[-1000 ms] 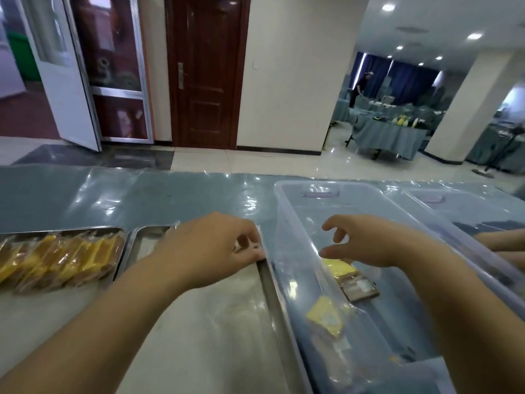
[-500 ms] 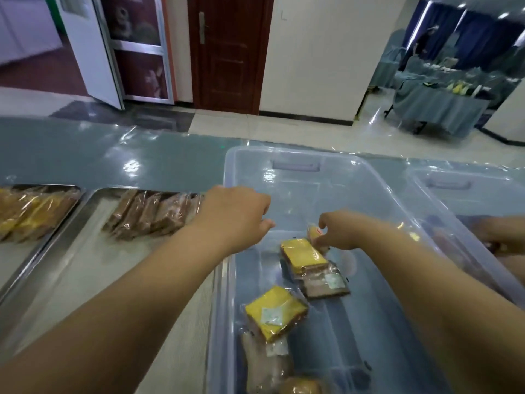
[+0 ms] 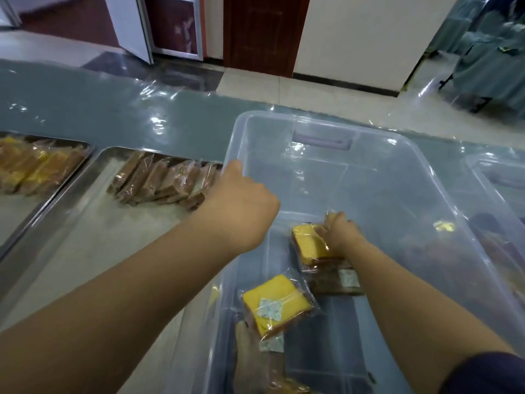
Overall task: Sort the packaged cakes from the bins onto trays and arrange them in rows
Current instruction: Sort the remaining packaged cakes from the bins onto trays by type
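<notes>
A clear plastic bin point(image 3: 420, 177) holds a few packaged cakes. My right hand point(image 3: 342, 233) is down inside it, fingers closed on a yellow packaged cake point(image 3: 308, 245) that lies on a brown packaged cake point(image 3: 332, 281). Another yellow cake point(image 3: 277, 304) lies nearer me, with a brown one point(image 3: 255, 362) partly under it. My left hand point(image 3: 241, 203) rests on the bin's left rim, fingers curled, holding no cake. A steel tray point(image 3: 85, 245) left of the bin carries a row of brown cakes point(image 3: 162, 180) along its far edge.
A second steel tray point(image 3: 81, 153) at far left holds yellow cakes point(image 3: 31, 166). Another clear bin point(image 3: 500, 177) stands at the right edge. The table point(image 3: 113, 115) is covered in shiny plastic film. A door and tiled floor lie beyond.
My view has tipped down toward the bin. My right hand went from hovering over the bin down onto the yellow cake. My left hand left the brown row and moved to the bin's rim.
</notes>
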